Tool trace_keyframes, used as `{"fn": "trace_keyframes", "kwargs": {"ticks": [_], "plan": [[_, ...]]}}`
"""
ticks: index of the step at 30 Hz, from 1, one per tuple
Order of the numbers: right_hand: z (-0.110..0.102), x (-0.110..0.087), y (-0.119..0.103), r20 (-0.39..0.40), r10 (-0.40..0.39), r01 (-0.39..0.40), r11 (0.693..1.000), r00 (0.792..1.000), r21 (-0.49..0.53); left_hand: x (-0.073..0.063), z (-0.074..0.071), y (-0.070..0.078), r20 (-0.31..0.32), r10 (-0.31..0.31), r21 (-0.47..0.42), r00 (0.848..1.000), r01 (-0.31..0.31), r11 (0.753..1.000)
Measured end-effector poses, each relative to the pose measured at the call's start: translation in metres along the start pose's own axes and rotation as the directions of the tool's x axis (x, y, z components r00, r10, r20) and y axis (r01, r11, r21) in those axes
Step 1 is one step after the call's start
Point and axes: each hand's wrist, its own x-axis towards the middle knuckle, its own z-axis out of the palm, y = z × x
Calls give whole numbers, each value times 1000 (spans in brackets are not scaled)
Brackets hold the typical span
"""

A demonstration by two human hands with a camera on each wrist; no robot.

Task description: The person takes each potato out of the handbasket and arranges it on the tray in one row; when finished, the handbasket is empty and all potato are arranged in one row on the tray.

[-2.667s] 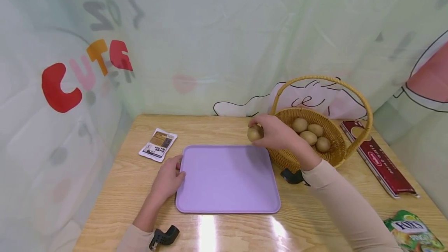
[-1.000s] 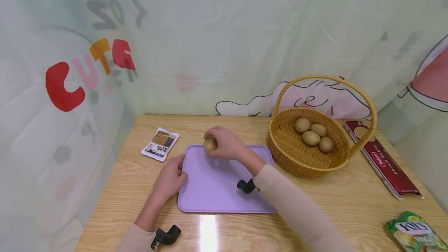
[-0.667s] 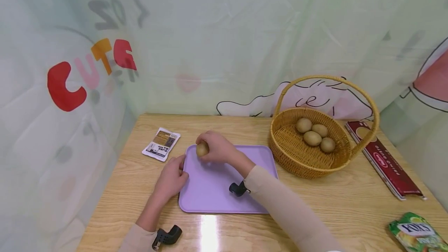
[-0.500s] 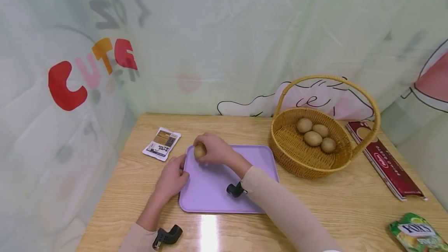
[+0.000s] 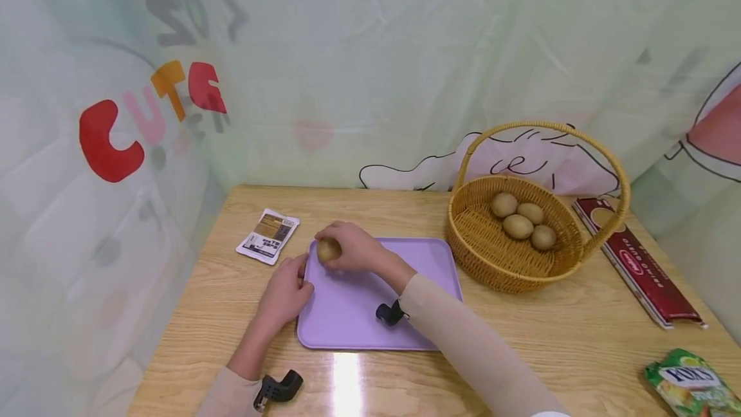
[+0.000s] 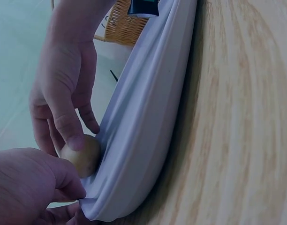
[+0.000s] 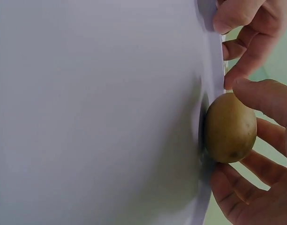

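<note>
My right hand (image 5: 354, 248) holds a brown, oval kiwi (image 5: 329, 250) at the back left corner of the lilac tray (image 5: 370, 327). In the right wrist view the kiwi (image 7: 230, 129) sits low against the tray's surface, a small dark spot at one end. Thumb and fingers lie around it there. At the tray's left rim my left hand (image 5: 285, 293) pinches the edge, thumb over the top. The left wrist view has both hands close together, with the kiwi (image 6: 85, 157) between them.
A wicker basket (image 5: 492, 266) with a tall handle stands right of the tray, with several more kiwis (image 5: 518, 226) inside. A white-and-brown packet (image 5: 268, 237) lies at the back left. A red box (image 5: 639, 266) and a green Fox's bag (image 5: 691, 383) lie on the right.
My right hand has carried the kiwi from beside the basket leftward over the tray and lowered it at the back left corner. The left hand has kept its place on the rim.
</note>
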Motion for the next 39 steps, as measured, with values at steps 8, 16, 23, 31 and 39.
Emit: {"fn": "trace_keyframes", "kwargs": {"ticks": [8, 16, 23, 31, 39], "plan": [[-9, -22, 9, -21, 26, -25, 999, 999, 45, 0, 1, -1, -3, 13, 5, 1000, -13, 1000], [-36, -53, 24, -100, 29, -21, 997, 995, 80, -2, 4, -2, -21, 17, 19, 1000, -16, 1000], [-70, -79, 29, -139, 26, -6, 989, 990, 145, -2, 5, -2, -20, 17, 21, 1000, -17, 1000], [-117, -97, 40, -226, 2, 12, 998, 974, 62, -5, 5, -4, -34, 14, 10, 999, -14, 1000], [-155, -115, 65, -305, 23, -30, 999, 952, -18, -3, 4, -1, -27, 12, 16, 1000, -11, 1000]]}}
